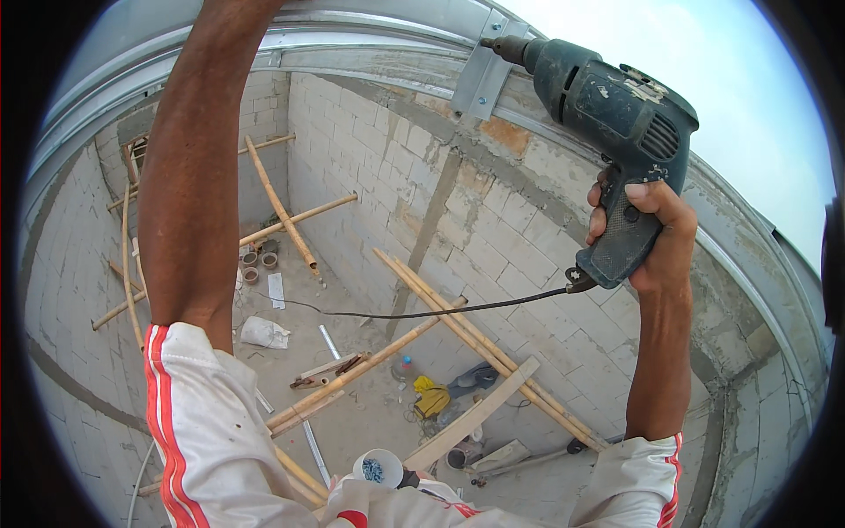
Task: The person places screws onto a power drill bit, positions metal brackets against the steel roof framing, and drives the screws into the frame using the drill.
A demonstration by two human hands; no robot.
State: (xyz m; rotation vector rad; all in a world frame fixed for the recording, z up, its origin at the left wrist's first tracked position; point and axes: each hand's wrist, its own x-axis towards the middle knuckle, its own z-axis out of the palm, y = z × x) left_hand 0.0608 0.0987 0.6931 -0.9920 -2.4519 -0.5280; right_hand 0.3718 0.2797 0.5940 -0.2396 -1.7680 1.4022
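Note:
My right hand (666,218) is wrapped round the pistol grip of a dark green, paint-spattered electric drill (616,106). Its chuck points left, with the tip at the upper end of a metal bracket (481,81); whether it touches a screw there I cannot tell. The bracket is fixed across a shiny metal roof channel (378,40). From the drill's handle a black cord (440,310) runs down to the left. My left forearm (189,176) reaches up to the metal framing, and its hand is beyond the top edge of the picture.
Far below, the floor (352,422) holds a white sack (264,333), a yellow cloth (431,398) and loose boards. Bamboo poles (502,352) cross beneath me beside a block wall (352,132). A white cup (378,468) of blue screws sits near my waist.

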